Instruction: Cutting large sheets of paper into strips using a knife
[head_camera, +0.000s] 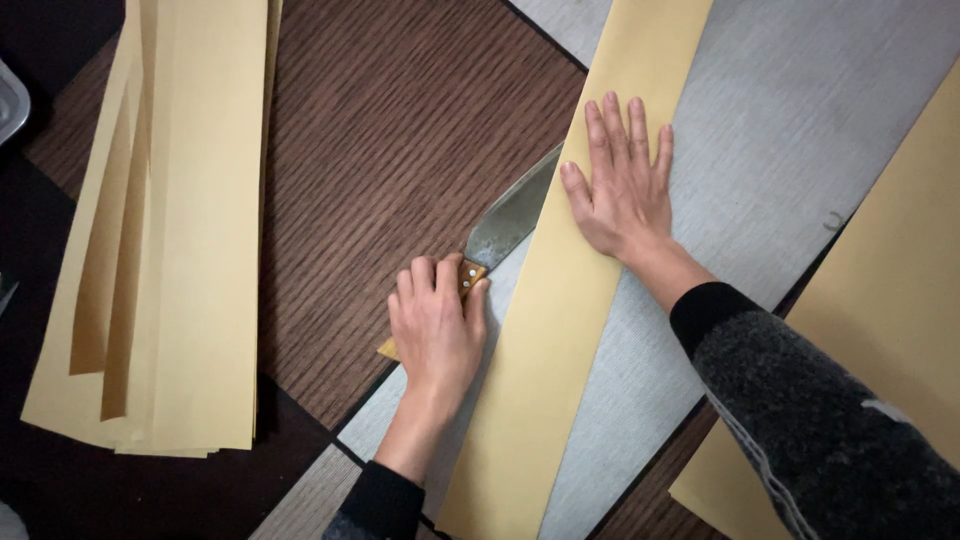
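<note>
Dark knitted sleeve (830, 420) fills the lower right, nearest the lens; it belongs to the person's right arm. Right hand (622, 190) lies flat, fingers spread, palm down on a long folded strip of yellow paper (560, 330). Judgement: the spread palm pins the strip so it cannot slide or lift.

Left hand (437, 325) is closed around the wooden handle (470, 275) of a broad knife. Knife blade (510, 215) points up and to the right, and its far part disappears under the left edge of the strip, just beside the right hand's thumb. Blade sits nearly flat to the surface, apparently inside the fold; this placement suits slitting along the crease, with the pinning hand kept on top of the paper and off the edge.

Strip runs diagonally over a grey textured board (760, 150), which rests on a dark wood-grain table (400, 130). Board likely serves as a flat backing.

Left of the table: stack of similar yellow sheets (170, 250), roughly squared, well apart from both hands. Another yellow sheet (900, 300) lies at the right edge, partly under the sleeve. Grey metal object (10, 100) at the far left, mostly cropped; kind cannot be told.
</note>
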